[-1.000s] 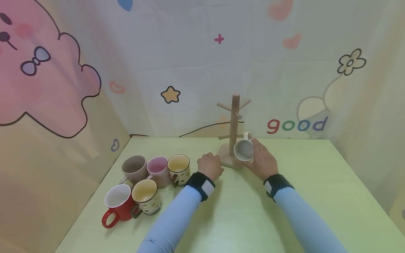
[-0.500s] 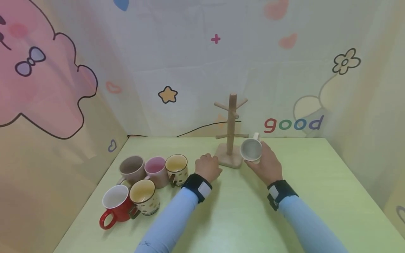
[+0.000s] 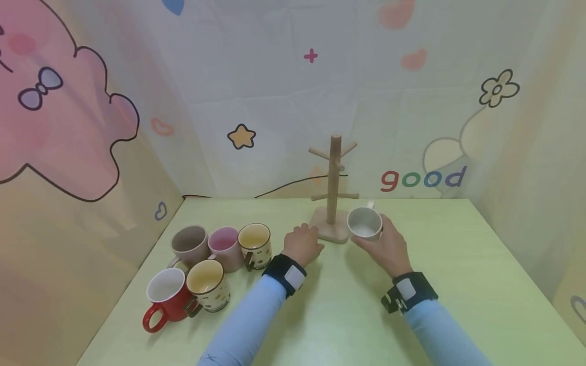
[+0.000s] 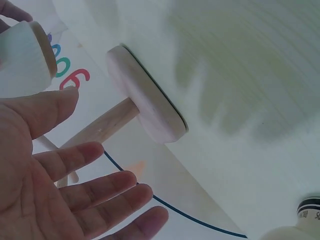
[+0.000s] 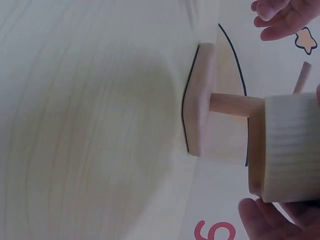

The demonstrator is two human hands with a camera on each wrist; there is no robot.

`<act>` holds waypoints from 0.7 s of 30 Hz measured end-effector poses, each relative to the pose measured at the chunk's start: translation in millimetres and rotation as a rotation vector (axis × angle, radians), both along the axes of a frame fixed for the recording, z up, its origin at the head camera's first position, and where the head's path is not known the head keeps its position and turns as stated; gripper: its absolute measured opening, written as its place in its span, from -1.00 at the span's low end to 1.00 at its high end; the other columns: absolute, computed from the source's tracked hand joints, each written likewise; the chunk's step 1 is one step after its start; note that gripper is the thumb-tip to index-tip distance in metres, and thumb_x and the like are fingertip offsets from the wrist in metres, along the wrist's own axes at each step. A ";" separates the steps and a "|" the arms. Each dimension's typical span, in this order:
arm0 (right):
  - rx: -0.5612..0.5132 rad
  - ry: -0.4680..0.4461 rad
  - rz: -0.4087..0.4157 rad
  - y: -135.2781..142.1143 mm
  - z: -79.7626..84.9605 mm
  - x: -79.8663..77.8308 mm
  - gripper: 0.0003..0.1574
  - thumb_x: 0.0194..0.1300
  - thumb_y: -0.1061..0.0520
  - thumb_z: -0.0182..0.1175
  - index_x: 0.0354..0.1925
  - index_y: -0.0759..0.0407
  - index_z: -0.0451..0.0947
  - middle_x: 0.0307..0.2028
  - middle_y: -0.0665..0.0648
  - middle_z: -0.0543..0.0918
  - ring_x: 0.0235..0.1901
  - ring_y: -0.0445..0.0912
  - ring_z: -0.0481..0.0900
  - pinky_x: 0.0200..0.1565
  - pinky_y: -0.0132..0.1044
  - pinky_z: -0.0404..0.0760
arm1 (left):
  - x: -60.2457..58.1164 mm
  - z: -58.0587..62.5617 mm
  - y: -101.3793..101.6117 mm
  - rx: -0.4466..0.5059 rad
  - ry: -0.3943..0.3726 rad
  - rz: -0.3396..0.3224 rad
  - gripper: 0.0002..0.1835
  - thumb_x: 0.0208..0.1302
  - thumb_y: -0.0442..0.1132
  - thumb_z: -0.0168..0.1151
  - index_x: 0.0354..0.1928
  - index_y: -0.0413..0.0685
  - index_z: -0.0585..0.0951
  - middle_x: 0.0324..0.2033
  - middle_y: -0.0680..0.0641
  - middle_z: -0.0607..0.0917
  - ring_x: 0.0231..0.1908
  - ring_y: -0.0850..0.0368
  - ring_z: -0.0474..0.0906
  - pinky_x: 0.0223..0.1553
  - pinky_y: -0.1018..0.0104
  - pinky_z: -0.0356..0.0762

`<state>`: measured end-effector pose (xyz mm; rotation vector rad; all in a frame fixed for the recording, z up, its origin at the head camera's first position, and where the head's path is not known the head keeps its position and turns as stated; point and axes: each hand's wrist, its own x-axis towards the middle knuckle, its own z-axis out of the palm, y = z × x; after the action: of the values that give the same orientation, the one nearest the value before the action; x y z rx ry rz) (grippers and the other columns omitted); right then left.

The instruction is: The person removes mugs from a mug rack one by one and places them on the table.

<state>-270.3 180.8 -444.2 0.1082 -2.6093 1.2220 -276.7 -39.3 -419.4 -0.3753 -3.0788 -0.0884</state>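
A white mug with ribbed sides (image 3: 364, 223) is in my right hand (image 3: 389, 249), which grips it around the body from the right. It is held above the table, its mouth tilted toward the head camera and its handle pointing to the back. In the right wrist view the mug (image 5: 292, 147) shows a tan base. Just left of it stands a wooden mug tree (image 3: 333, 188) with several bare pegs and a flat base. My left hand (image 3: 302, 244) hovers by the left front of that base. The left wrist view shows its fingers (image 4: 110, 190) apart and holding nothing.
Several mugs cluster at the table's left: a grey-brown one (image 3: 189, 245), a pink one (image 3: 226, 249), a red one (image 3: 176, 302) and two spotted cream ones, one behind (image 3: 256, 246) and one in front (image 3: 210, 287). A printed cloth backdrop (image 3: 274, 101) rises behind the table (image 3: 348, 315).
My right hand has drawn the mug rightward off the mug tree's lower peg area, then lowered it a little, its mouth turning more upward. My left hand has stayed nearly still.
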 end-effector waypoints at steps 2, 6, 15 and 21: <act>-0.013 -0.058 0.026 1.5 1.6 2.7 0.14 0.09 -0.17 0.48 0.40 0.30 0.17 0.21 0.40 0.47 0.16 0.28 0.47 0.10 0.22 0.46 | 0.1 0.0 -1.0 0.011 0.021 -0.021 -0.59 0.33 0.06 0.29 0.00 -0.10 0.62 -0.21 -0.13 0.61 -0.19 -0.04 0.59 -0.33 0.11 0.61; -0.024 -0.145 0.089 4.7 4.0 5.2 0.15 0.11 -0.19 0.46 0.42 0.31 0.15 0.24 0.41 0.44 0.18 0.28 0.43 0.13 0.22 0.45 | -0.4 -0.5 -3.1 0.027 0.039 -0.064 -0.61 0.34 0.04 0.29 -0.01 -0.10 0.60 -0.22 -0.12 0.60 -0.21 -0.03 0.59 -0.38 0.13 0.60; -0.007 -0.272 0.256 9.7 2.9 6.5 0.07 0.09 -0.21 0.47 0.36 0.28 0.28 0.19 0.32 0.52 0.15 0.21 0.47 0.08 0.16 0.49 | -6.1 -3.4 -3.1 0.065 -0.012 -0.159 -0.44 0.34 -0.01 0.31 0.31 -0.03 0.49 0.03 -0.15 0.62 -0.04 -0.03 0.61 -0.16 0.11 0.62; -0.013 -0.331 0.425 13.2 -0.8 6.1 -0.04 0.09 -0.10 0.50 0.33 0.24 0.36 0.14 0.23 0.57 0.12 0.15 0.49 0.13 0.18 0.45 | -11.6 -8.3 -1.5 0.060 -0.054 -0.264 -0.34 0.29 -0.07 0.37 0.39 0.07 0.39 0.09 -0.14 0.60 -0.03 0.01 0.62 -0.10 0.16 0.62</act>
<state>-264.2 194.1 -445.0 0.5234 -2.9633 1.5027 -288.3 -40.8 -427.7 -0.7858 -3.0507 -0.2005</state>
